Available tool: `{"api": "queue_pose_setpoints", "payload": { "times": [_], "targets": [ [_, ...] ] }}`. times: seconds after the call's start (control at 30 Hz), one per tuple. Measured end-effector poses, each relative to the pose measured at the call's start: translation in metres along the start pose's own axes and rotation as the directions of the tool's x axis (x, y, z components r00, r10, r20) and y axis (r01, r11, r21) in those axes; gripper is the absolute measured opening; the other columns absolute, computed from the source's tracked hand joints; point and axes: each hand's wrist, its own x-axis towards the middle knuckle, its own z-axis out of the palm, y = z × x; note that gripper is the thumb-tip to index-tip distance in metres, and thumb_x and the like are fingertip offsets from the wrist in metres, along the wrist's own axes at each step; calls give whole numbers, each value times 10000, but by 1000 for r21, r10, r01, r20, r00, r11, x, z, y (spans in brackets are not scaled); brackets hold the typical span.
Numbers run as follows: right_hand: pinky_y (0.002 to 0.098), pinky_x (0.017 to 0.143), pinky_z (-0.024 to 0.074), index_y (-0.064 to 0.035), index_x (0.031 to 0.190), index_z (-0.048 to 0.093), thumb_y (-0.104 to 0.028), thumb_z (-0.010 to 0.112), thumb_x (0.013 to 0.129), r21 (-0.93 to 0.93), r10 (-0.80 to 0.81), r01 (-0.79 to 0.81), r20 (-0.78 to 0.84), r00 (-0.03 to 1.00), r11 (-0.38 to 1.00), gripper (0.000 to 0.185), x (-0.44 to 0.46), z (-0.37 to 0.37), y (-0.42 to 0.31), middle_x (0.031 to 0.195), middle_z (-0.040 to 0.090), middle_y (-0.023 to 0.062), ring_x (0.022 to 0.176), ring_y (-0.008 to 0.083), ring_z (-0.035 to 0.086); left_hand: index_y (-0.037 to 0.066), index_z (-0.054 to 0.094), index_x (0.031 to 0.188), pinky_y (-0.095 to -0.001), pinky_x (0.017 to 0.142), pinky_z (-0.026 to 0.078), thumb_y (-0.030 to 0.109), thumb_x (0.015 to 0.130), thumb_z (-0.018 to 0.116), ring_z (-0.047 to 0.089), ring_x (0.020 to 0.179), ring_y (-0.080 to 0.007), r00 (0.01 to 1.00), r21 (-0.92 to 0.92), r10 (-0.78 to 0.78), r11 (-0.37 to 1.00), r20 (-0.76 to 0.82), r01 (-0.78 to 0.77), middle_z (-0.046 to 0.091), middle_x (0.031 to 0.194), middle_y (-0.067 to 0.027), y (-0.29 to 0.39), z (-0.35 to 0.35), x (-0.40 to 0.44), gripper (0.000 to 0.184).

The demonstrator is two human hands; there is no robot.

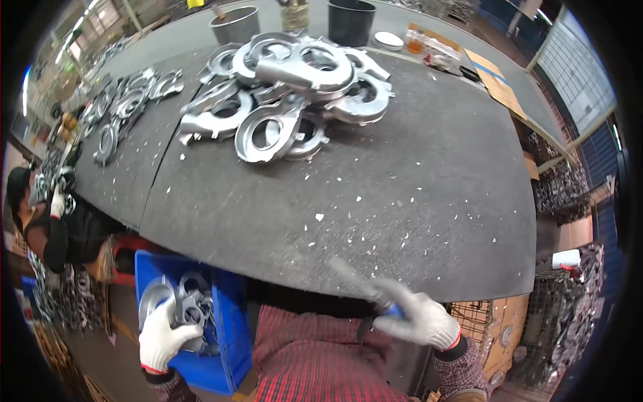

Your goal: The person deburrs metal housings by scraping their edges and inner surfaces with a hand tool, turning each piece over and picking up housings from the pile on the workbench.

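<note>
Even, moderate light; ceiling tubes (69, 38) far beyond left hand (164, 337). Glare on metal parts (308, 74) ahead of both hands. Right hand (420, 320) and its tool (348, 272) blurred; left hand sharper. Fisheye bend, black corners.

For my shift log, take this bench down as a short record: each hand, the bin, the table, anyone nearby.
Left hand: white-gloved, at a ring-shaped metal part in the blue bin; firmness of grip unclear
Right hand: white-gloved, holding a blue-handled tool, its far end blurred
Bin contents: more metal parts
Table: dark top, scattered pale flecks
Far side of table: heaped silvery castings
Nearby: a co-worker at picture left, wearing a pale glove
</note>
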Motion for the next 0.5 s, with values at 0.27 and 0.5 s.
{"api": "queue_pose_setpoints", "payload": {
  "times": [0.27,0.5],
  "targets": [
    [574,827,631,-193,1575,469,-394,811,957,-46,104,-152,-532,840,987,735,19,21,39,1015,793,254,972,500,780,18,679,1460,-451,1071,566,194,886,880,731,1223,-363,548,486,836,491,-29,-723,760,1360,-172,161,75,107,634],
    [590,925,603,-215,1585,477,-501,773,960,108,276,-260,-548,790,959,748,13,24,33,1100,794,281,1069,521,761,98,617,1470,-650,1186,327,551,874,808,650,1251,-382,563,820,812,210,158,-533,718,1272,-192,336,155,307,773]
  ]
}}
